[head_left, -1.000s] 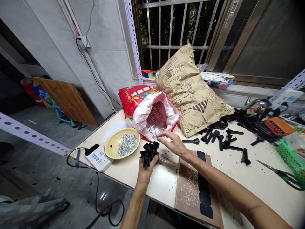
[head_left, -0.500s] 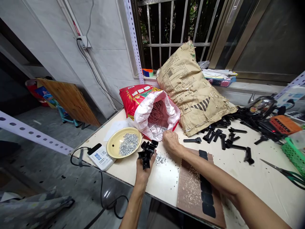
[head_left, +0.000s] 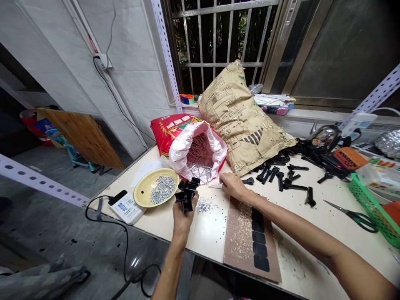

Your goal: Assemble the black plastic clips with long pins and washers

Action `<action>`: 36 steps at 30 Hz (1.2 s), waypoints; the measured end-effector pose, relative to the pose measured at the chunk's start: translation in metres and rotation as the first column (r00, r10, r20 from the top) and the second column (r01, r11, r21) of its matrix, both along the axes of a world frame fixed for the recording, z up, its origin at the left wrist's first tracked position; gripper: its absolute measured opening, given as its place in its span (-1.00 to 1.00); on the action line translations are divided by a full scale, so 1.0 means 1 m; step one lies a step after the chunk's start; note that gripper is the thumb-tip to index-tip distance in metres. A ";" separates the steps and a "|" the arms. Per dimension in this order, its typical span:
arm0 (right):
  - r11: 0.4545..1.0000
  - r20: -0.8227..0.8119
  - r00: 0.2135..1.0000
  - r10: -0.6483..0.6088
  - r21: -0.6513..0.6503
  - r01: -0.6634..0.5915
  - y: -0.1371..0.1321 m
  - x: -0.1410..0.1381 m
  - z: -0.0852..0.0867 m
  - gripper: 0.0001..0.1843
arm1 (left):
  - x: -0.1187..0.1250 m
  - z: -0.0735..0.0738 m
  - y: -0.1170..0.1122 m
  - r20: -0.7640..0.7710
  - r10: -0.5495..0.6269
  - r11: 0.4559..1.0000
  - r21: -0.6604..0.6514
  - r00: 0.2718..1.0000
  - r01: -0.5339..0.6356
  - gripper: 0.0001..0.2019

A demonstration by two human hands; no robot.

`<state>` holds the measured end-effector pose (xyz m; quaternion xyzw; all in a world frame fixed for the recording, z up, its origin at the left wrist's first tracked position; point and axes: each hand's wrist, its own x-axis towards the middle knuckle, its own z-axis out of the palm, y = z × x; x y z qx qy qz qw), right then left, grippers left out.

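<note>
My left hand (head_left: 184, 212) is closed around a bunch of black plastic parts (head_left: 188, 193), held up over the front of the table. My right hand (head_left: 233, 184) pinches a thin metal pin (head_left: 215, 185) that points left, low over the tabletop. Just behind it lies the mouth of a red sack with a white lining (head_left: 176, 152), full of long thin metal pins (head_left: 200, 171). Between my hands is a scatter of small silvery metal pieces (head_left: 204, 205). A yellow dish (head_left: 140, 196) of similar pieces sits left of my left hand.
A brown board (head_left: 237, 254) with black squares lies under my right forearm. Loose black parts (head_left: 292, 186), scissors (head_left: 353, 214) and a green basket (head_left: 371, 212) are at the right. A large paper sack (head_left: 246, 121) leans behind. A white power bank (head_left: 128, 208) sits near the left edge.
My right hand has drawn back to the right from the sack's mouth, and a thin pin now shows in its fingers. My left hand still grips the black parts. The view has shifted slightly.
</note>
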<state>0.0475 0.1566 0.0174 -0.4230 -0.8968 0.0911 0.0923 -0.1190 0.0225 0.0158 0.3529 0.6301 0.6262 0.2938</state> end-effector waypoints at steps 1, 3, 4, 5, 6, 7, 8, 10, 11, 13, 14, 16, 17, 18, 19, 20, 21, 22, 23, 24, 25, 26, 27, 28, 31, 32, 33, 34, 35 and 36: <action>1.000 0.008 1.000 -0.006 -0.006 0.006 -0.004 -0.004 -0.007 -0.81 | 0.001 0.000 -0.001 -0.006 -0.008 1.000 0.008 1.000 0.008 -0.65; 1.000 0.018 1.000 -0.024 -0.019 0.025 -0.008 -0.010 -0.016 -0.82 | 0.000 -0.001 -0.002 -0.040 -0.030 0.999 0.022 0.999 0.031 -0.66; 0.999 0.015 0.999 -0.041 -0.026 0.041 -0.008 -0.012 -0.017 -0.82 | -0.002 -0.002 -0.003 -0.064 -0.044 0.999 0.024 0.997 0.046 -0.65; 0.998 0.009 0.998 -0.058 -0.033 0.059 -0.007 -0.012 -0.015 -0.83 | -0.003 -0.003 -0.003 -0.088 -0.055 0.998 0.022 0.995 0.057 -0.65; 0.996 0.006 0.997 -0.076 -0.036 0.077 -0.006 -0.012 -0.011 -0.83 | -0.005 -0.003 -0.003 -0.112 -0.061 0.998 0.012 0.992 0.063 -0.66; 0.995 -0.014 0.996 -0.093 -0.038 0.092 -0.005 -0.010 -0.004 -0.83 | -0.006 -0.003 -0.003 -0.134 -0.066 0.998 -0.003 0.989 0.066 -0.66; 0.994 -0.069 0.992 -0.106 -0.047 0.103 -0.005 -0.008 0.004 -0.82 | -0.006 -0.003 -0.002 -0.153 -0.063 0.998 -0.015 0.986 0.061 -0.67; 0.991 -0.289 0.952 -0.098 -0.114 0.067 -0.008 -0.005 0.023 -0.81 | -0.003 0.002 -0.003 -0.177 -0.060 0.998 -0.034 0.982 0.055 -0.71; 0.986 -0.432 0.898 -0.087 -0.165 0.016 -0.012 -0.004 0.032 -0.79 | 0.000 0.005 -0.004 -0.187 -0.055 0.998 -0.034 0.981 0.050 -0.75; 0.955 -0.633 0.773 -0.043 -0.253 -0.153 -0.022 -0.004 0.048 -0.77 | 0.008 0.011 -0.006 -0.204 -0.099 0.995 -0.040 0.974 0.093 -0.83; 0.945 -0.671 0.741 -0.020 -0.256 -0.206 -0.028 -0.005 0.054 -0.76 | 0.011 0.013 -0.007 -0.235 -0.122 0.993 -0.029 0.964 0.119 -0.83; 0.940 -0.680 0.732 0.039 -0.224 -0.258 -0.038 -0.008 0.060 -0.73 | 0.016 0.016 -0.010 -0.313 -0.172 0.984 -0.006 0.934 0.179 -0.79; 0.940 -0.671 0.737 0.080 -0.196 -0.280 -0.043 -0.009 0.061 -0.72 | 0.016 0.016 -0.012 -0.337 -0.182 0.981 -0.003 0.924 0.192 -0.77; 0.939 -0.660 0.742 0.118 -0.170 -0.300 -0.046 -0.010 0.061 -0.72 | 0.017 0.016 -0.013 -0.360 -0.188 0.980 -0.007 0.914 0.199 -0.76; 0.939 -0.656 0.741 0.144 -0.146 -0.312 -0.048 -0.010 0.061 -0.72 | 0.016 0.015 -0.015 -0.378 -0.190 0.980 -0.015 0.906 0.199 -0.76; 0.942 -0.662 0.735 0.149 -0.130 -0.308 -0.049 -0.010 0.060 -0.72 | 0.015 0.015 -0.017 -0.390 -0.189 0.981 -0.026 0.901 0.194 -0.76; 0.951 -0.681 0.721 0.126 -0.125 -0.284 -0.049 -0.009 0.060 -0.73 | 0.014 0.014 -0.019 -0.397 -0.189 0.981 -0.039 0.898 0.189 -0.77; 0.961 -0.709 0.701 0.083 -0.130 -0.245 -0.049 -0.008 0.059 -0.73 | 0.013 0.014 -0.021 -0.400 -0.190 0.981 -0.051 0.896 0.185 -0.79; 0.968 -0.733 0.679 0.034 -0.144 -0.204 -0.047 -0.007 0.059 -0.73 | 0.012 0.014 -0.022 -0.399 -0.192 0.981 -0.060 0.896 0.184 -0.80; 0.971 -0.747 0.665 -0.002 -0.160 -0.176 -0.046 -0.006 0.059 -0.72 | 0.011 0.013 -0.023 -0.396 -0.199 0.980 -0.064 0.896 0.189 -0.81; 0.969 -0.746 0.666 -0.016 -0.176 -0.174 -0.044 -0.005 0.058 -0.71 | 0.011 0.013 -0.024 -0.395 -0.206 0.978 -0.065 0.895 0.197 -0.81; 0.962 -0.733 0.680 -0.009 -0.192 -0.193 -0.043 -0.005 0.058 -0.70 | 0.011 0.013 -0.024 -0.396 -0.211 0.977 -0.065 0.894 0.202 -0.82; 0.954 -0.713 0.701 0.009 -0.204 -0.221 -0.042 -0.005 0.057 -0.70 | 0.011 0.012 -0.025 -0.399 -0.214 0.976 -0.064 0.891 0.206 -0.83; 0.944 -0.690 0.723 0.031 -0.217 -0.247 -0.041 -0.006 0.056 -0.69 | 0.011 0.011 -0.025 -0.404 -0.215 0.976 -0.065 0.889 0.207 -0.84; 0.943 -0.663 0.747 0.045 -0.219 -0.251 -0.041 -0.009 0.052 -0.69 | 0.012 0.007 -0.028 -0.410 -0.204 0.979 -0.080 0.889 0.188 -0.83; 0.948 -0.674 0.738 0.036 -0.210 -0.239 -0.042 -0.010 0.050 -0.70 | 0.011 0.006 -0.029 -0.413 -0.200 0.980 -0.082 0.889 0.182 -0.82; 0.951 -0.686 0.727 0.032 -0.202 -0.232 -0.043 -0.012 0.049 -0.70 | 0.011 0.004 -0.030 -0.419 -0.195 0.981 -0.080 0.887 0.178 -0.81; 0.951 -0.694 0.719 0.035 -0.197 -0.237 -0.044 -0.013 0.048 -0.71 | 0.010 0.002 -0.030 -0.427 -0.191 0.982 -0.075 0.884 0.176 -0.79; 0.947 -0.694 0.718 0.047 -0.197 -0.253 -0.044 -0.015 0.047 -0.71 | 0.009 0.001 -0.031 -0.435 -0.187 0.982 -0.068 0.881 0.175 -0.79; 0.939 -0.681 0.729 0.067 -0.203 -0.277 -0.045 -0.017 0.046 -0.72 | 0.008 -0.001 -0.031 -0.440 -0.186 0.982 -0.063 0.878 0.177 -0.79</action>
